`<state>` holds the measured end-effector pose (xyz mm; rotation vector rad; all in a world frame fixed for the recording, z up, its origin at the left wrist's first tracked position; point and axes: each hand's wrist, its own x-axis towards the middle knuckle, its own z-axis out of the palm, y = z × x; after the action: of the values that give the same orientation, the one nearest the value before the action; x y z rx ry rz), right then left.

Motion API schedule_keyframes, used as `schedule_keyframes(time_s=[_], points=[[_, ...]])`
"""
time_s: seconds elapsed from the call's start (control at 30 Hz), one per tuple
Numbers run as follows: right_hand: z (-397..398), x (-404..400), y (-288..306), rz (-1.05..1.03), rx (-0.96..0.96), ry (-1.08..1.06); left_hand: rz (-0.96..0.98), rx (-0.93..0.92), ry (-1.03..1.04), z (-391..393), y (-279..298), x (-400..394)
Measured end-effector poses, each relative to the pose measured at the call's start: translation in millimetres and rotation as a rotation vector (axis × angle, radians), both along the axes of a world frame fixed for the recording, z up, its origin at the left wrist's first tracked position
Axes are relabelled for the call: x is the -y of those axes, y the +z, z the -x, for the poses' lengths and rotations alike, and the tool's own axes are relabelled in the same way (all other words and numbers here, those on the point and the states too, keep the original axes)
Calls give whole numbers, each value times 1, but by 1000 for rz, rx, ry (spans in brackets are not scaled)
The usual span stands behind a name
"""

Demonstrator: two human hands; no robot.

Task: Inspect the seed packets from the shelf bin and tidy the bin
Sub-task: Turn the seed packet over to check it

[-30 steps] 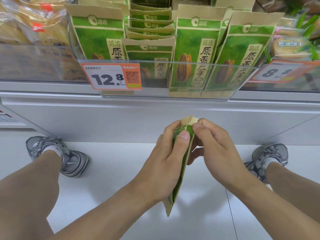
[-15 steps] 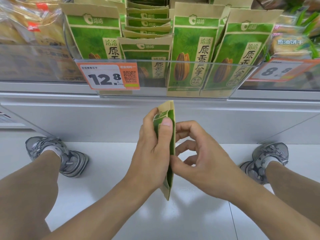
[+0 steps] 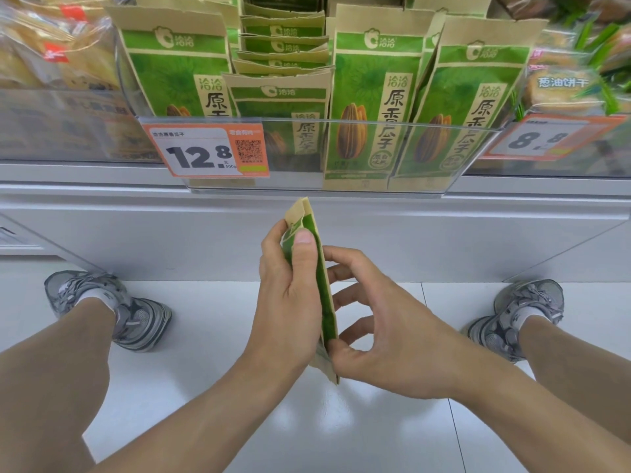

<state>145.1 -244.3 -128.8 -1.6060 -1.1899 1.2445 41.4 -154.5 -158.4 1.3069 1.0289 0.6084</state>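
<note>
I hold one green and tan seed packet (image 3: 322, 295) upright and edge-on, below the shelf. My left hand (image 3: 290, 312) grips it from the left, thumb pressed on its near face high up. My right hand (image 3: 386, 336) is on the packet's right side, thumb on its lower edge and curled fingertips against its right face. Above, the clear shelf bin (image 3: 375, 179) holds several matching packets (image 3: 375, 97). Some stand upright, and the middle ones (image 3: 283, 49) sit lower and stacked behind each other.
An orange price tag reading 12.8 (image 3: 205, 150) hangs on the bin's front left. Bagged snacks (image 3: 51, 52) fill the bin to the left, biscuit packs (image 3: 563, 83) the one to the right. My grey shoes (image 3: 136, 315) (image 3: 519, 319) rest on the white floor below.
My left hand raised the packet and turned it upright. My right hand let go of the packet's top and slid down to its lower edge.
</note>
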Motion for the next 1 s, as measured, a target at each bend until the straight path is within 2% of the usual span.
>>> schedule_keyframes(time_s=[0.23,0.5,0.57,0.63,0.73,0.87,1.0], points=[[-8,2,2,79,14,74,61,-62,12,-1,8,-2],[-18,3,1,104,-109,38,208,-85,-3,0,17,-2],[-20,2,0,123,-43,-17,169,-71,-63,0,21,-3],[-21,1,-2,146,105,-69,36,-86,-109,1,20,-7],[-24,-2,-6,197,301,-160,-57,-76,-62,2,16,-15],[-34,-5,-12,163,223,-378,55,-19,-144,5,14,-19],[-37,-7,-10,53,126,-475,84,21,-314,7,15,-21]])
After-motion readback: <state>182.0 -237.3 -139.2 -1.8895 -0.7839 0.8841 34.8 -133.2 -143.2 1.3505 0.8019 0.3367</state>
